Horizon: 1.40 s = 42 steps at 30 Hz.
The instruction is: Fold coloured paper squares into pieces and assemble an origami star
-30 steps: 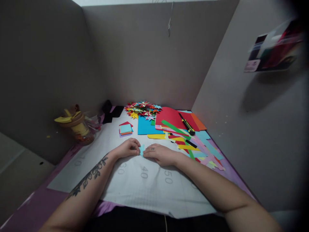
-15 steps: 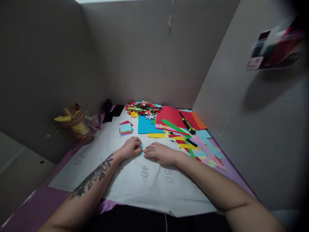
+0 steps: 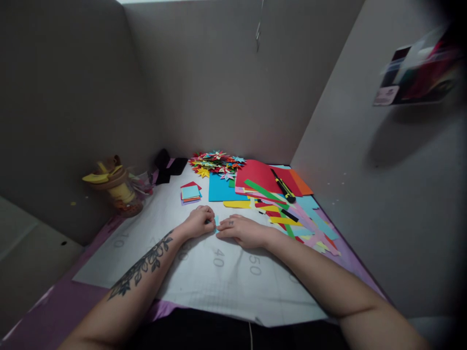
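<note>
A small light-blue paper piece lies on the white cutting mat, pinched between both hands. My left hand is curled, its fingertips closed on the paper's left edge. My right hand lies low on the mat with its fingers pressed onto the paper's right side. Most of the paper is hidden under the fingers.
A small stack of coloured paper squares sits beyond the hands. Coloured sheets and strips spread to the right, with a yellow-black utility knife on them. A pile of folded paper stars lies at the back. A jar stands at the left.
The hands have closed in on the blue paper, so less of it shows now. The view shifted slightly; nothing else moved.
</note>
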Motion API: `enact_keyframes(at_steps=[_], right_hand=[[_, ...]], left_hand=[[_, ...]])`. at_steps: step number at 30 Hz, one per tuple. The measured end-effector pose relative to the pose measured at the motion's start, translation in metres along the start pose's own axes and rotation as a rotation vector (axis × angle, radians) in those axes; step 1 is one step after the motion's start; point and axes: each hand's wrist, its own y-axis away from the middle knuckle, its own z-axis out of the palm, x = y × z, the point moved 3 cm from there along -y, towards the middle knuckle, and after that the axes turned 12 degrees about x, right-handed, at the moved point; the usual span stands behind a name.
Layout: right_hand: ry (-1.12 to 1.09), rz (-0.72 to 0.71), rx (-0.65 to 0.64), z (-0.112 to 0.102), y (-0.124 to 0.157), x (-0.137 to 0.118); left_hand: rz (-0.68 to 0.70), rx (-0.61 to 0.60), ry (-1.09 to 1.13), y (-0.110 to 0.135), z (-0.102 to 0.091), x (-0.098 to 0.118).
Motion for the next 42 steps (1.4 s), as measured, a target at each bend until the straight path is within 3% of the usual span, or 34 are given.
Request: enact_keyframes(at_steps=[13,25,29,32,36,42], right_hand=[[0.016,0.005,0.025,0.001,0.0,0.001],[0.007,0.04,0.014,0.001,0.001,0.0],[0.007,0.035,0.009,0.001,-0.001,-0.001],[0.008,0.024,0.01,0.001,-0.001,-0.001],[0.013,0.017,0.012,-0.001,-0.002,-0.003],[0.022,0.018,0.023,-0.001,-0.003,-0.003]], left_hand=[[-0.09,0.012,-0.051,0.001,-0.001,-0.002],[-0.361,0.182,-0.267,0.008,-0.016,-0.013],[-0.341,0.31,-0.253,0.013,-0.016,-0.017],[-0.23,0.373,-0.158,0.015,-0.017,-0.011],[-0.101,0.262,-0.088,0.016,-0.011,0.005],[-0.181,0.116,-0.09,0.016,0.0,0.014]])
